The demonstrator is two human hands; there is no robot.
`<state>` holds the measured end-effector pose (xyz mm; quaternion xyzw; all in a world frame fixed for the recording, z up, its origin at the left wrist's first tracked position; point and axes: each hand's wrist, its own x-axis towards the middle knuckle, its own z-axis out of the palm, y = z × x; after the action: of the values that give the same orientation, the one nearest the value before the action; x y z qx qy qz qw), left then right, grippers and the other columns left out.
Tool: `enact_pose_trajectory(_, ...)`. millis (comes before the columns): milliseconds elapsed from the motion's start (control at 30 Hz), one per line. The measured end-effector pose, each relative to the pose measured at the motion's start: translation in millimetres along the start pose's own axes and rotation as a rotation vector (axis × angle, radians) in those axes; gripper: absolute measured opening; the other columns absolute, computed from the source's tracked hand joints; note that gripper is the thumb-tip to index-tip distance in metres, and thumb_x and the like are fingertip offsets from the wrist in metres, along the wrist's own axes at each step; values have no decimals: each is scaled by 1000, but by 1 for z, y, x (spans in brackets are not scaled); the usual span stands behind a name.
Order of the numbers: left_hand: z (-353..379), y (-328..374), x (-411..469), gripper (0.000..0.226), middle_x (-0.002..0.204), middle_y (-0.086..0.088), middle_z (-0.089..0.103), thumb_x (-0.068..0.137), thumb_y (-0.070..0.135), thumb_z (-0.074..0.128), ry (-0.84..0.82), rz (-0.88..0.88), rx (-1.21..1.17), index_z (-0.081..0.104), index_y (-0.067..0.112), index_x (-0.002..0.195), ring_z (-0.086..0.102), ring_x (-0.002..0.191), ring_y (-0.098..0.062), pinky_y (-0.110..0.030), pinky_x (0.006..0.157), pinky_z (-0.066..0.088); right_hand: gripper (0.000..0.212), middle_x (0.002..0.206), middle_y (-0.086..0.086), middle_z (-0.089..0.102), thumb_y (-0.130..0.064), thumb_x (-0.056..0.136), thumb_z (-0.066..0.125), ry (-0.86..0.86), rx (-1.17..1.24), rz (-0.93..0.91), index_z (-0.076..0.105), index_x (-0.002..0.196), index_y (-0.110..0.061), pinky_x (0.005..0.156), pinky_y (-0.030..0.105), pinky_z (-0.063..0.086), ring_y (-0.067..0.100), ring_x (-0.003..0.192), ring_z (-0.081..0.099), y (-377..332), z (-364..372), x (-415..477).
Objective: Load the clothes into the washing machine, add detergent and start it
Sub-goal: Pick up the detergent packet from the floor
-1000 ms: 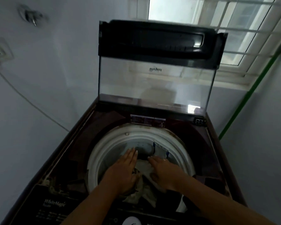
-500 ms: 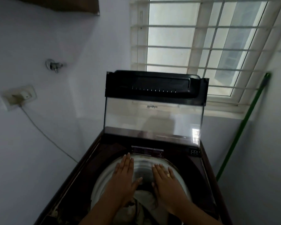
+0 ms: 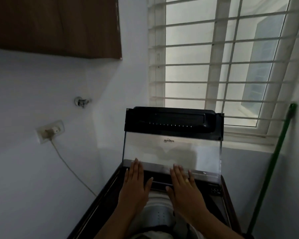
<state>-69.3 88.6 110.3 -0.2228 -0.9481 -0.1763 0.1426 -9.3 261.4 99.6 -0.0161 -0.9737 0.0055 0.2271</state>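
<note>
Washing machine lid [image 3: 171,152] stands upright before left hand [image 3: 135,188] and right hand [image 3: 185,190], fingers [image 3: 136,168] straight.

Drum [image 3: 160,216] mostly hidden; clothes [image 3: 154,236] cut off below.

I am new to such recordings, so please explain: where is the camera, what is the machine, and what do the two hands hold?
The camera sits on the person's head and looks forward and down, so you see their own arms. Below is a top-loading washing machine with its glass lid standing open. Some clothes lie in the drum. The left hand and right hand are flat with straight fingers near the lid's lower edge; neither holds anything. A green pole leans by the window.
</note>
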Motion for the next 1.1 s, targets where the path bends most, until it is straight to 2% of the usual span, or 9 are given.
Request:
enact_pose_trajectory(133,-28,-3,5,96,149,-2,-24,65,74,-32,146,13,0,-19,15,140,-17,142,-16,-24,108,-19,63,137,15,49,-45,99,9,128,8,-23,42,133,-4,109,40,10,27,130,41,-10,-24,19)
enact_pose_trajectory(267,-61,-15,12,81,153,-9,5,91,60,-7,325,7,68,10,3,146,7,142,-22,-38,114,1,60,145,18,35,-44,99,9,253,13,-54,26,139,-3,111,41,7,25,138,22,-26,-42,45)
enact_pose_trajectory(400,-92,-39,7,69,154,-11,9,96,52,4,362,-62,106,9,3,145,8,143,-20,-26,116,-6,63,148,20,30,-43,99,9,299,75,-86,28,140,1,112,39,6,24,139,17,-52,-61,69)
enact_pose_trajectory(500,-119,-60,3,64,153,-12,17,99,47,9,380,-112,154,15,2,145,10,142,-19,-28,115,-1,64,148,20,30,-42,99,6,329,90,-128,29,140,2,113,39,5,25,139,17,-79,-72,89)
enact_pose_trajectory(567,-138,-77,-3,64,155,-10,8,98,47,6,417,-138,193,10,4,146,0,143,-14,-27,115,-5,64,147,21,31,-41,99,6,344,116,-151,31,139,3,113,38,4,25,138,19,-100,-82,102)
enact_pose_trajectory(700,-178,-113,-23,71,151,-2,-23,84,54,-17,482,-225,290,-18,13,142,-24,138,-11,-25,111,-18,68,151,20,21,-43,98,3,384,166,-207,25,142,4,114,38,0,30,141,18,-149,-92,125)
enact_pose_trajectory(833,-214,-150,-51,84,151,-1,-26,73,59,-35,492,-325,327,-20,14,142,-26,138,-12,-25,109,-19,65,150,23,22,-37,94,19,438,206,-291,25,142,6,116,43,6,30,139,17,-204,-106,139)
enact_pose_trajectory(933,-244,-179,-81,80,151,-2,-27,74,57,-34,504,-386,384,-23,14,141,-27,138,-13,-26,111,-17,65,149,24,23,-34,92,20,438,255,-345,25,141,7,111,48,15,33,139,22,-252,-118,140)
enact_pose_trajectory(1100,-289,-217,-135,71,150,-2,-28,80,53,-21,521,-496,483,-25,14,139,-27,139,-13,-27,112,-15,66,152,21,18,-34,91,17,429,346,-448,14,144,5,112,48,11,33,141,18,-330,-125,135)
